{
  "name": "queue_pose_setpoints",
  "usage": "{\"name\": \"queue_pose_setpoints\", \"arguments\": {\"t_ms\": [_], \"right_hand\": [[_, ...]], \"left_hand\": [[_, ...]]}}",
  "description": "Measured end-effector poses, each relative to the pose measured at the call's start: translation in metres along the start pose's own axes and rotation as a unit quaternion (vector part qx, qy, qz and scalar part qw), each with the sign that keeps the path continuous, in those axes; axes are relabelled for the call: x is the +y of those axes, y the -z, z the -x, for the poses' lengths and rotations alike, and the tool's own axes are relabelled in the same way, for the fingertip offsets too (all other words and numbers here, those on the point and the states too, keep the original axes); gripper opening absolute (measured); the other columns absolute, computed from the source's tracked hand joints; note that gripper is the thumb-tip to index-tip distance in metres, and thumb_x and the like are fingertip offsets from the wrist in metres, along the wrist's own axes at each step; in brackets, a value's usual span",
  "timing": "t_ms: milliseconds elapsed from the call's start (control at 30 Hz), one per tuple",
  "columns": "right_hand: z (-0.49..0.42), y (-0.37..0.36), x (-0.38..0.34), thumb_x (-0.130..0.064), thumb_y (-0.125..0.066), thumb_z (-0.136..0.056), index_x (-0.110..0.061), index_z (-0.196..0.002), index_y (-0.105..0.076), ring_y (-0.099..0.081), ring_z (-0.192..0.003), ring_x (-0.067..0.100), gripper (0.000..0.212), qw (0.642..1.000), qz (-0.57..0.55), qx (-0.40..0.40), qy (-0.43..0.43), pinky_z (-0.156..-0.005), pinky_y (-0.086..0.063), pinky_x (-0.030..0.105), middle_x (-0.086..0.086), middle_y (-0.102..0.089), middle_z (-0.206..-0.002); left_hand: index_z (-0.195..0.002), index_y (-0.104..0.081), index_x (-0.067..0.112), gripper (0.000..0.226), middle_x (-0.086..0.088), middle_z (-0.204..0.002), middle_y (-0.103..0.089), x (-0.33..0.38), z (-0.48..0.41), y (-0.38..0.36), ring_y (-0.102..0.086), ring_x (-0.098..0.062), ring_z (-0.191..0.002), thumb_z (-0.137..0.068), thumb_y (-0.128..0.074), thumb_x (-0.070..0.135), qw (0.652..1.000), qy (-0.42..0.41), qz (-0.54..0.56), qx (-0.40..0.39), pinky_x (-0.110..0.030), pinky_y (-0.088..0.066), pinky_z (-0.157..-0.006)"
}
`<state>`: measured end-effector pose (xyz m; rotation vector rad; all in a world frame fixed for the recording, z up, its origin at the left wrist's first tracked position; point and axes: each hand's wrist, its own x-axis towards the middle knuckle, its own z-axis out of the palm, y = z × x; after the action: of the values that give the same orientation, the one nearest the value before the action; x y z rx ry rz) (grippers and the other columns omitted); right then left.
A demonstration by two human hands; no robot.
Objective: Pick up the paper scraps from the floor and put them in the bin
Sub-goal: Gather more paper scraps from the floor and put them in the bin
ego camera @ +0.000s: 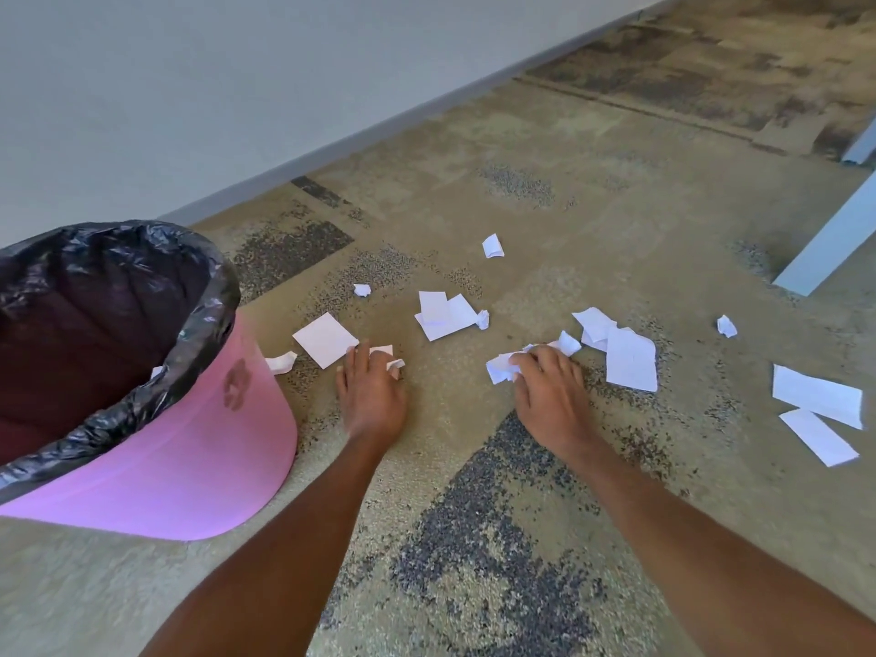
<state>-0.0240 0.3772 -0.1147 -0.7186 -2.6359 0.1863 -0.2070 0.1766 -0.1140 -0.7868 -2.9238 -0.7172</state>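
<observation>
Down on the carpet (474,206), the left hand (372,395) pinches a small scrap (396,364) and the right hand (550,391) clutches a crumpled scrap (501,369); other scraps (630,358) lie scattered, right of the bin (204,443).

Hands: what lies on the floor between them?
Bare carpet in the head view, between left hand and right hand; scraps show only at each hand's fingers.
</observation>
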Motion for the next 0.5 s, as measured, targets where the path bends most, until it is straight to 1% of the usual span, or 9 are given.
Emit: {"name": "queue_pose_setpoints", "arguments": {"t_ms": [33, 67, 100, 167, 267, 333, 367, 433, 500], "right_hand": [[0.002, -0.003, 0.002, -0.028, -0.055, -0.102, -0.019, -0.124, -0.065, -0.053, -0.125, 0.028, 0.026, 1.0, -0.006, 0.0, 0.001, -0.101, -0.043, 0.044, 0.004, -0.058, -0.126], [0.002, -0.006, 0.003, -0.034, -0.051, -0.103, -0.018, -0.125, -0.064, -0.052, -0.125, 0.028, 0.029, 1.0, -0.006, 0.001, 0.001, -0.102, -0.043, 0.045, 0.005, -0.057, -0.127], [0.001, -0.008, 0.003, -0.039, -0.049, -0.104, -0.018, -0.124, -0.064, -0.052, -0.124, 0.029, 0.032, 1.0, -0.002, 0.001, 0.002, -0.101, -0.043, 0.045, 0.006, -0.057, -0.126], [0.0, -0.008, 0.003, -0.047, -0.049, -0.104, -0.018, -0.12, -0.064, -0.052, -0.119, 0.029, 0.036, 1.0, 0.011, -0.002, 0.007, -0.098, -0.044, 0.045, 0.006, -0.056, -0.122], [0.0, -0.005, 0.002, -0.049, -0.051, -0.104, -0.019, -0.116, -0.062, -0.054, -0.109, 0.028, 0.035, 1.0, 0.023, 0.011, 0.011, -0.089, -0.045, 0.044, 0.005, -0.054, -0.117], [0.002, -0.001, -0.001, -0.05, -0.053, -0.104, -0.019, -0.12, -0.061, -0.055, -0.106, 0.029, 0.036, 0.999, 0.031, 0.017, 0.009, -0.087, -0.045, 0.044, 0.006, -0.053, -0.119], [0.002, 0.001, -0.002, -0.052, -0.053, -0.103, -0.019, -0.125, -0.06, -0.055, -0.108, 0.029, 0.04, 0.999, 0.038, 0.019, 0.006, -0.087, -0.045, 0.044, 0.007, -0.053, -0.122], [0.003, 0.006, -0.003, -0.058, -0.053, -0.101, -0.021, -0.138, -0.056, -0.053, -0.118, 0.03, 0.052, 0.998, 0.061, 0.021, -0.006, -0.092, -0.043, 0.044, 0.01, -0.051, -0.134], [0.001, 0.01, -0.003, -0.067, -0.053, -0.098, -0.026, -0.15, -0.048, -0.045, -0.136, 0.032, 0.067, 0.996, 0.08, 0.02, -0.026, -0.102, -0.038, 0.048, 0.013, -0.042, -0.151]], "left_hand": [[-0.132, -0.056, 0.015, 0.029, -0.011, -0.155, -0.048, 0.0, 0.001, -0.003, -0.034, -0.034, -0.153, -0.104, -0.051, 0.022, 1.0, 0.007, 0.006, 0.01, -0.053, -0.021, -0.128], [-0.128, -0.055, 0.016, 0.026, -0.008, -0.142, -0.056, 0.0, 0.001, -0.005, -0.044, -0.032, -0.143, -0.104, -0.05, 0.024, 1.0, 0.012, 0.013, 0.026, -0.053, -0.026, -0.126], [-0.124, -0.055, 0.018, 0.022, -0.005, -0.13, -0.059, 0.002, 0.001, -0.005, -0.05, -0.029, -0.132, -0.104, -0.05, 0.026, 0.999, 0.015, 0.017, 0.043, -0.052, -0.032, -0.121], [-0.121, -0.056, 0.02, 0.019, -0.002, -0.12, -0.06, 0.004, 0.001, -0.005, -0.053, -0.026, -0.119, -0.103, -0.052, 0.024, 0.998, 0.014, 0.016, 0.066, -0.048, -0.038, -0.112], [-0.124, -0.056, 0.018, 0.021, -0.005, -0.12, -0.062, 0.007, 0.002, -0.005, -0.053, -0.028, -0.118, -0.103, -0.054, 0.02, 0.996, 0.013, 0.025, 0.083, -0.046, -0.04, -0.108], [-0.128, -0.056, 0.016, 0.024, -0.007, -0.122, -0.064, 0.006, 0.003, -0.005, -0.054, -0.03, -0.118, -0.104, -0.051, 0.016, 0.995, 0.01, 0.036, 0.091, -0.047, -0.041, -0.108], [-0.13, -0.056, 0.015, 0.027, -0.009, -0.123, -0.064, 0.006, 0.003, -0.006, -0.054, -0.031, -0.118, -0.104, -0.05, 0.013, 0.995, 0.01, 0.04, 0.093, -0.048, -0.041, -0.107], [-0.132, -0.055, 0.013, 0.031, -0.012, -0.122, -0.065, 0.006, 0.003, -0.006, -0.055, -0.033, -0.117, -0.102, -0.048, 0.008, 0.995, 0.013, 0.036, 0.091, -0.049, -0.041, -0.105], [-0.132, -0.055, 0.011, 0.035, -0.015, -0.122, -0.066, 0.006, 0.002, -0.006, -0.055, -0.035, -0.116, -0.098, -0.047, 0.004, 0.996, 0.017, 0.023, 0.08, -0.051, -0.042, -0.106]]}}
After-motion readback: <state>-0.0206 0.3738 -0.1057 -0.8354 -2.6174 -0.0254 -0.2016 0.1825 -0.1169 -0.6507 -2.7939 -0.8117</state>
